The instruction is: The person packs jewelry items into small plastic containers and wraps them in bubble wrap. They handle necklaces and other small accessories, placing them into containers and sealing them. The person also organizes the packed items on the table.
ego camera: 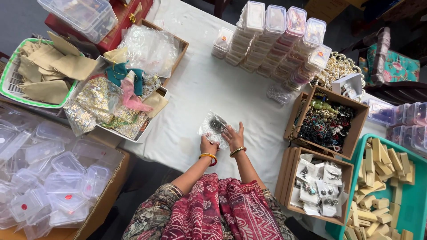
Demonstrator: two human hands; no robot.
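While both hands work at the near edge of the table, the scene runs from largest to smallest thus:

- A table (pixel 200 89) under a white cloth fills the middle; its far end is cut off by the top of the frame, and bare cloth lies open between the boxes on either side.
- A cardboard box of clear lidded containers (pixel 49 178) sits at lower left, cut off by the frame's edge.
- A teal crate of wooden blocks (pixel 387 186) sits at lower right, also partly out of view.
- Rows of stacked clear boxes (pixel 280 42) stand at the far right of the table; what they contain is too small to tell.
- A tray of gold and teal fabric pouches (pixel 113 104) overhangs the left edge of the table.
- A brown box of tangled bead jewellery (pixel 327 122) stands right of the hands, near them but apart.
- A second brown box of small packets (pixel 318 186) lies just below it, near the right elbow.
- The clear plastic packet (pixel 214 127) lies on the cloth at the near edge, something dark inside that is hard to make out.
- The left hand (pixel 207 146) grips the packet's lower edge, fingers closed on it.
- The right hand (pixel 233 135) rests on the packet with fingers spread flat, touching it rather than clasping.
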